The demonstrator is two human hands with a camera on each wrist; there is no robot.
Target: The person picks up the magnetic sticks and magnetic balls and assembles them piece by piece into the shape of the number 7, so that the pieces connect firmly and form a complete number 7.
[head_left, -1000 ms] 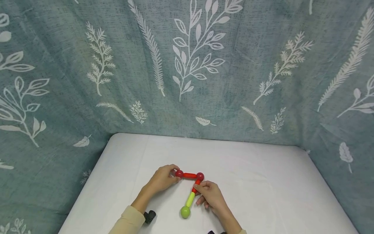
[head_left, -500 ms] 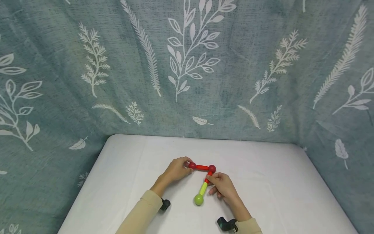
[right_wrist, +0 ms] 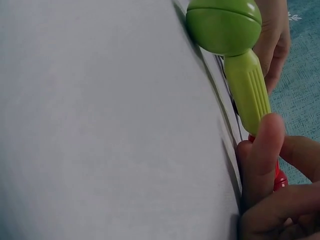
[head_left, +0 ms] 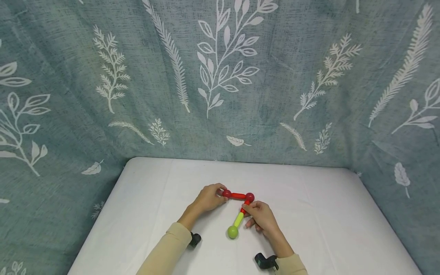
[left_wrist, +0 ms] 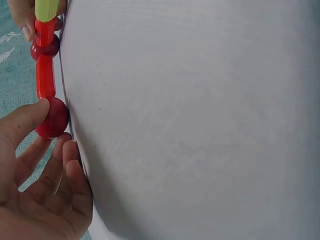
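Note:
A chain of magnetic-looking toy rods and balls is held in both hands over the white table. My left hand [head_left: 206, 199] pinches the dark red ball [left_wrist: 52, 120] at its left end between thumb and fingers. From there a red rod [head_left: 238, 196] runs to a second dark red ball [head_left: 249, 197]. Another red rod [head_left: 245, 208] bends back toward me from that ball, and my right hand [head_left: 264, 217] pinches it. A yellow-green rod [right_wrist: 247, 92] continues from it to a green ball [right_wrist: 225, 27] at the near end. The right fingers hide part of the red rod.
Black wrist-worn devices show at the left cuff [head_left: 195, 240] and the right cuff [head_left: 265, 261]. The white table [head_left: 319, 214] ends at a leaf-patterned green-blue cloth [head_left: 275, 99], which hangs behind it and at both sides.
Both hands have shifted right and slightly away from me together with the chain, mostly in the first half second. Their grips look the same. The head view has also turned slightly.

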